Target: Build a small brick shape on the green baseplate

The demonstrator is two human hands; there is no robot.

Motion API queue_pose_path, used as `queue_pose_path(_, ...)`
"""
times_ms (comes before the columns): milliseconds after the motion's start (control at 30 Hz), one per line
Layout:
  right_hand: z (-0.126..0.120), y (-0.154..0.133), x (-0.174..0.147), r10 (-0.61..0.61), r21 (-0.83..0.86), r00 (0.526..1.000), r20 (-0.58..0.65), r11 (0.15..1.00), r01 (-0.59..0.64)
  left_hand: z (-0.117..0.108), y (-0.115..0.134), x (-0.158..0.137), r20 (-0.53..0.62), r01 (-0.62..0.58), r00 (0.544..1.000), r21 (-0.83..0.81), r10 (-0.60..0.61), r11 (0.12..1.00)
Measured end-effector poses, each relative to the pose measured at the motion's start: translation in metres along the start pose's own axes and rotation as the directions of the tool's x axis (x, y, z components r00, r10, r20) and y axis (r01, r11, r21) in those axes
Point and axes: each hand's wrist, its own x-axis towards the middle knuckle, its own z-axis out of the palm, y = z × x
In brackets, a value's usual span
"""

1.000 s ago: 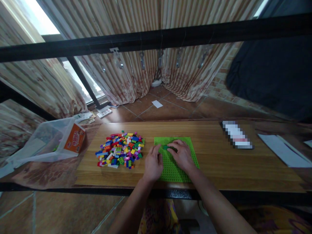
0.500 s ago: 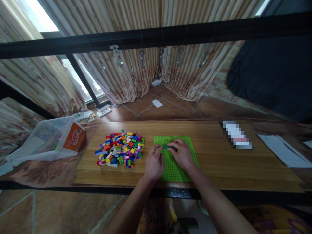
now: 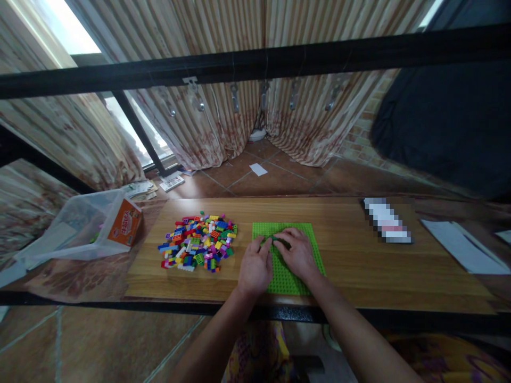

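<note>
A lime-green studded baseplate (image 3: 291,284) lies flat on the wooden board, partly covered by my hands. Over its upper left part, a small dark green brick (image 3: 274,239) shows between my fingertips, mostly hidden by them. My right hand (image 3: 296,253) pinches it from the right, thumb below and fingers curled above. From the left, my left hand (image 3: 255,268) closes on it with the fingertips drawn together. Whether the brick is fixed to the studs, I cannot tell. Left of the plate lies a loose heap of mixed coloured bricks (image 3: 197,242).
A clear plastic bin (image 3: 75,226) with an orange label lies on its side at the far left. On the right are a blurred-out phone-like object (image 3: 387,221) and white paper (image 3: 463,247). A black metal bar (image 3: 239,64) crosses above the wooden board (image 3: 359,271).
My left hand has shifted slightly right and its fingers have closed further over the dark green brick, which shows less. My right hand stays almost in place. The view has moved a little.
</note>
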Motion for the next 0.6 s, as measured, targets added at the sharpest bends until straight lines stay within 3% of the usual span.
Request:
queue_pose_path(267, 0.0024, 0.0025, 0.0, 0.01, 0.008, 1.0, -0.022, 1.0, -0.01, -0.0021, 0.0048, 0.0027, 0.053, -0.066, 0.997, 0.094, 0.062, 0.993)
queue_pose_path(600, 0.0033, 0.0017, 0.0008, 0.007, 0.004, 1.0, -0.023, 1.0, -0.007, -0.0026, 0.0059, 0.0033, 0.065, -0.088, 0.994, 0.08, 0.083, 0.993)
